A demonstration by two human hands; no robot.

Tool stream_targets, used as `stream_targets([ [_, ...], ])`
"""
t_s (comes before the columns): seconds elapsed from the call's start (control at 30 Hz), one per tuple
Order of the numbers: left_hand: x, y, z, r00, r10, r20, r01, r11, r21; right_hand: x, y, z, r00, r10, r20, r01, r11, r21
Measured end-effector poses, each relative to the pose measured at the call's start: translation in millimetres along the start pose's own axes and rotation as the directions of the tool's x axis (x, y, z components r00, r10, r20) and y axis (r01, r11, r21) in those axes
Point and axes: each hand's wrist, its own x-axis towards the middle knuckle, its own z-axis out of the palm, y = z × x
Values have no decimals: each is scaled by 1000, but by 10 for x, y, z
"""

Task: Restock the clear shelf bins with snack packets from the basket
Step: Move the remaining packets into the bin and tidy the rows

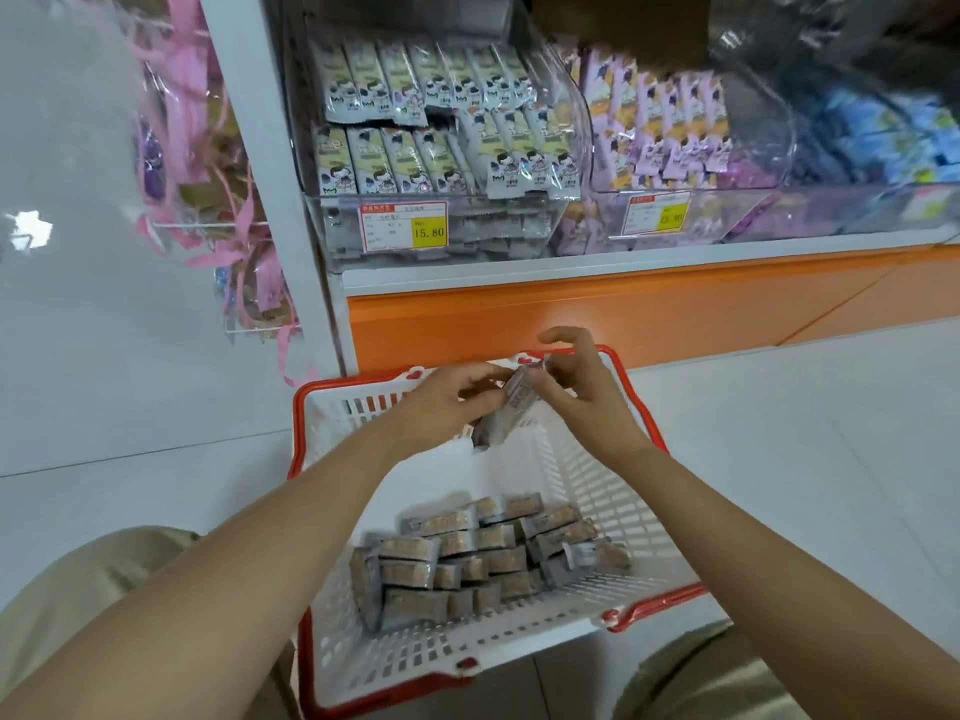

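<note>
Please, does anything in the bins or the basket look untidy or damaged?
Nothing looks spilled or damaged. In the left bin, the front right packets lean askew beside straighter rows. The basket packets lie in a loose pile.

Two forearms [249, 543], bare along all their visible length, end in the left hand [441, 407] and the right hand [582, 392], both uncovered, over the far end of the basket [297, 428]. Loose khaki-beige trousers [62, 631] of plain matte cloth cover both legs. The left knee [119, 563] shows left of the basket, the right knee [701, 678] at its near right corner.
</note>
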Motion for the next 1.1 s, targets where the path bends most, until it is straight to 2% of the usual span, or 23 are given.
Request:
stream_targets([
  [0.1,-36,184,-79,998,-37,-55,27,984,-175,-25,-152,19,997,-64,-43,68,994,85],
  [0.2,-39,364,-152,985,-70,-161,14,944,-330,-35,-255,46,990,-135,-45,135,991,6],
  [0.3,-16,524,-190,973,-77,-216,-18,914,-406,-10,-346,76,975,-220,-25,218,973,-77],
  [0.4,-19,691,-210,959,-26,-281,-97,905,-415,49,-481,68,955,-287,-77,276,953,-124],
  [0.43,-19,739,-218,943,20,-331,-140,929,-342,78,-540,54,952,-288,-106,275,954,-118],
  [0.47,-24,786,-235,909,88,-407,-183,963,-200,110,-597,37,947,-292,-133,279,954,-112],
  [0.5,-29,820,-263,843,185,-505,-210,978,7,147,-657,17,939,-306,-157,291,950,-112],
  [0.53,-37,847,-311,741,314,-593,-211,948,238,189,-721,-3,928,-325,-180,308,944,-120],
  [0.57,-41,861,-369,626,455,-633,-177,874,452,242,-788,-24,918,-343,-202,321,938,-133],
  [0.6,-33,855,-439,540,566,-622,-108,780,616,303,-858,-43,907,-359,-222,331,931,-152],
  [0.63,-19,843,-513,513,627,-587,-22,693,721,371,-935,-58,895,-377,-240,342,923,-174],
  [0.67,4,806,-588,552,633,-543,66,616,785,451,-1009,-67,885,-393,-251,351,916,-196],
  [0.7,17,766,-651,623,600,-501,138,546,826,533,-1081,-69,879,-406,-250,357,908,-220],
  [0.77,18,702,-722,720,533,-445,196,459,867,718,-1201,-44,874,-427,-230,352,885,-303],
  [0.9,6,664,-749,757,517,-400,192,409,892,1056,-1297,75,869,-457,-189,309,799,-516],
  [1.1,-30,651,-782,797,488,-356,189,357,915,1294,-1313,243,886,-424,-188,215,734,-644],
])
